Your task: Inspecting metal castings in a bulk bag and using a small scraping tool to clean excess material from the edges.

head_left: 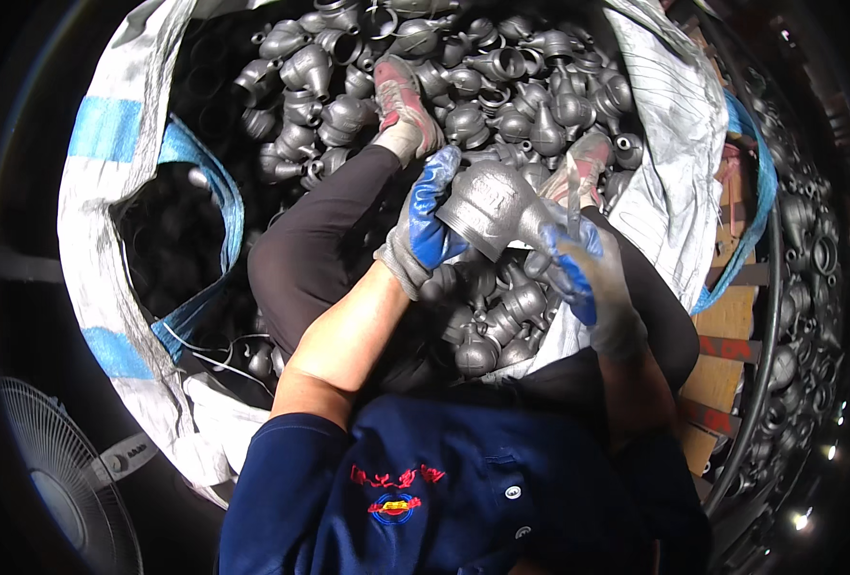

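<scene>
My left hand (429,222), in a blue-coated grey glove, is closed round the wide collar of a grey bulb-shaped hollow part (490,199). The part lies tilted, and its narrow neck points right toward my other hand. Beside that neck is my right hand (588,278), gloved the same way and partly blurred. It is closed on a thin blade-like tool (573,203), whose blade points up past the part's neck. The tool's handle is mostly hidden in the glove. Below the held part, more grey parts (501,321) of the same kind lie between my legs.
A big white woven sack (108,220) with blue straps (223,201) surrounds my legs and a heap of grey parts (473,77). My pink shoes (401,91) rest on the heap. A fan (65,479) stands at lower left; wooden slats (717,383) and more parts (808,259) are at right.
</scene>
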The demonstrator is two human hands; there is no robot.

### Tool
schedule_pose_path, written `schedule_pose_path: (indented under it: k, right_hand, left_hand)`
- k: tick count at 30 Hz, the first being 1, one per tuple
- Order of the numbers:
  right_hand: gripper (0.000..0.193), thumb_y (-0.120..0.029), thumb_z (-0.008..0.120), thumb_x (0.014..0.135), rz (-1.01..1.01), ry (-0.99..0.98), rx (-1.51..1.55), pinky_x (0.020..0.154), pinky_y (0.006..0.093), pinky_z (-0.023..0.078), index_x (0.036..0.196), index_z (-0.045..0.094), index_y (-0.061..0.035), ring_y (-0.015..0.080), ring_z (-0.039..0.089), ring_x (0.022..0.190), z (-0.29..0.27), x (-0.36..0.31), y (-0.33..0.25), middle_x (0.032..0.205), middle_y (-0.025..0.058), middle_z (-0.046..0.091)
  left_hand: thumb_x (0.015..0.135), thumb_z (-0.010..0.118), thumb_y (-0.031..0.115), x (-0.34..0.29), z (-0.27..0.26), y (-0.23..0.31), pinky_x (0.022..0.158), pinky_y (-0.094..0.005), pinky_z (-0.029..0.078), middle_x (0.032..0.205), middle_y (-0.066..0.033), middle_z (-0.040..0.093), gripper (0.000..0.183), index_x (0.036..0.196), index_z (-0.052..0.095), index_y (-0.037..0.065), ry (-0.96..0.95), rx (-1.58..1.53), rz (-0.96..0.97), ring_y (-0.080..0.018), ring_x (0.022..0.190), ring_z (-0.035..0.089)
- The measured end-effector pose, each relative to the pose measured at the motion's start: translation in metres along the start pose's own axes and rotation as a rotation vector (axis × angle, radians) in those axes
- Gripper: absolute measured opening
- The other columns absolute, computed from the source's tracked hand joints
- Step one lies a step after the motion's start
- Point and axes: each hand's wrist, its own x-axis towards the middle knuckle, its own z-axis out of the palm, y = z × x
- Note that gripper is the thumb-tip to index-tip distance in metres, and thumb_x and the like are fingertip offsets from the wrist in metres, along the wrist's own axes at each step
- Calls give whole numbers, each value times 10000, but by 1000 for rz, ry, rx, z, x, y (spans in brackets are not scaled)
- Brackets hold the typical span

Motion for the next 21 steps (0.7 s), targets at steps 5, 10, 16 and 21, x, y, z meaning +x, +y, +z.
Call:
schedule_pose_path:
  k: [5,10,16,21]
  right_hand:
    - [303,-134,450,929,-28,83,442,388,157,313,1183,460,29,15,416,473,-50,-19,-9,694,36,533]
    - [133,-148,523,905,-301,262,315,412,164,356,923,518,-17,43,420,459,-95,-96,-40,705,114,553]
    - [227,-179,626,836,-595,777,-81,620,231,459,933,637,26,107,599,671,-113,-220,-9,835,45,636]
    - [388,-159,586,868,-222,825,-228,616,208,434,1217,534,3,77,552,701,-107,-318,70,899,37,629]
  left_hand:
    - [884,535,447,9,-9,1,904,-392,466,1139,-99,580,519,1197,517,33,104,397,184,-225,1056,558]
    - [939,424,419,3,1,10,924,-383,445,1139,-88,592,435,1154,564,68,138,503,173,-215,1056,558]
    - [942,402,394,23,-35,39,1037,-411,338,1246,-133,529,479,1218,519,21,-267,404,-215,-252,1168,479]
    - [966,328,309,48,-77,85,1121,-391,205,1395,-148,387,515,1354,348,-28,-480,451,-470,-256,1296,346]
